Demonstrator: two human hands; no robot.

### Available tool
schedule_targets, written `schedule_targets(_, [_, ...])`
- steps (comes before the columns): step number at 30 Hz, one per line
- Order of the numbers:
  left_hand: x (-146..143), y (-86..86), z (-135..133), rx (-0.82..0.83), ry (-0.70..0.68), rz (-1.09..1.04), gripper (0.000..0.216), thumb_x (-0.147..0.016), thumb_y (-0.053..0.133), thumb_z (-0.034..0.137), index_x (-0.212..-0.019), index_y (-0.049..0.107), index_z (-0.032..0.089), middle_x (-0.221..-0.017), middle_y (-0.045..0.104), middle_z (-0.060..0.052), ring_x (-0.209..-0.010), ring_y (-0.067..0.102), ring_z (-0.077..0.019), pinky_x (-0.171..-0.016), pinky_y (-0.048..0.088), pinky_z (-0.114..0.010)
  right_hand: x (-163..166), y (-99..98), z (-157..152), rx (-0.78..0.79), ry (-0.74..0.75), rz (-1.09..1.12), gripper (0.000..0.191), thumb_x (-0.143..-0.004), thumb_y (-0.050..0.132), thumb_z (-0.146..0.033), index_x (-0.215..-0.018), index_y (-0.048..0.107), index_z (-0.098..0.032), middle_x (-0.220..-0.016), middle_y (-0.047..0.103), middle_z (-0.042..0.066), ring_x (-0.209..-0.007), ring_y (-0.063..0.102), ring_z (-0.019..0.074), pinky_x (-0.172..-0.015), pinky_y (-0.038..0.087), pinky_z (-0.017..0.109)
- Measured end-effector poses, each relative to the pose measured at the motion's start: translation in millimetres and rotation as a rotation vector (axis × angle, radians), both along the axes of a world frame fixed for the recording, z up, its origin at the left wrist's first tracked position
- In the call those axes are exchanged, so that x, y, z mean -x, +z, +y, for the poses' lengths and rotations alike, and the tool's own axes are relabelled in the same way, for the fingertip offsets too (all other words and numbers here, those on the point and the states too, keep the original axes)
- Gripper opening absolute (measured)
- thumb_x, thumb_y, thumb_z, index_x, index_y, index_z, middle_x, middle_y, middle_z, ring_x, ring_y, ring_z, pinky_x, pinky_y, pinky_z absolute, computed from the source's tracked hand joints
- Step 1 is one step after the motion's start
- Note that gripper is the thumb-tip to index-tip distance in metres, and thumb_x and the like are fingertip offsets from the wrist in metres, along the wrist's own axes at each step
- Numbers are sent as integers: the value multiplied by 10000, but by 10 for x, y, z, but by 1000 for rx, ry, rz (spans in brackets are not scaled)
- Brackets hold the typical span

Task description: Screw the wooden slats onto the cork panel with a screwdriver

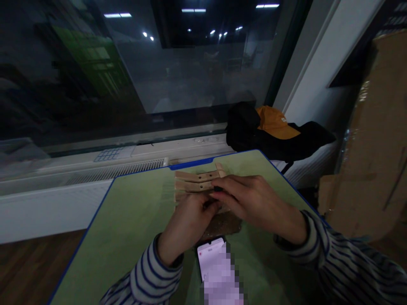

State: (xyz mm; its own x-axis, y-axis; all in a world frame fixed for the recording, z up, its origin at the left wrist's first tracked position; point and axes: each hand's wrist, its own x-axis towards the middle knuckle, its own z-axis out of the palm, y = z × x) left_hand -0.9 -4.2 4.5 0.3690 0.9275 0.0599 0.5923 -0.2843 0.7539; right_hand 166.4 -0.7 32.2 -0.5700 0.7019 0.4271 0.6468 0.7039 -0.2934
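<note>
Several light wooden slats (193,181) with small holes lie side by side near the far edge of a green table (133,220). My left hand (187,222) rests against the near slats with its fingers curled in. My right hand (251,201) reaches across from the right, fingertips pinched on a small dark thing at the slats' right end. A brown cork-like board (224,226) lies under both hands, mostly hidden.
A lit phone (216,264) lies on the table just in front of my wrists. A black garment with an orange cap (275,125) sits on the window ledge at the far right. Cardboard boxes (372,140) stand to the right. A dark window fills the background.
</note>
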Motion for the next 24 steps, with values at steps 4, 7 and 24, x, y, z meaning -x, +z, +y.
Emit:
schedule_targets(4, [-19, 18, -19, -83, 103, 77, 168, -802, 563, 257, -841, 698, 165, -880, 728, -78, -792, 661, -241, -680, 471, -321, 3, 16, -15, 24, 24, 11, 237, -904, 477, -300, -1070, 578, -164, -982, 678, 84, -880, 646, 194, -768, 502, 325])
schedule_targets(7, [-24, 21, -29, -65, 71, 42, 176, -819, 544, 246, -855, 701, 174, -904, 728, -68, -825, 661, -233, -703, 469, -313, -21, 53, -19, 105, 85, 98, 287, -889, 503, -256, -1165, 542, -187, -1070, 663, 63, -968, 622, 181, -822, 491, 314])
schedule_targets(24, [16, -22, 14, 32, -11, -49, 203, -837, 516, 223, -938, 690, 198, -998, 714, -31, -869, 657, -204, -739, 480, -296, 15, -44, 21, 32, 28, 118, 154, -899, 486, -281, -991, 551, -177, -973, 665, 67, -857, 630, 176, -716, 485, 292])
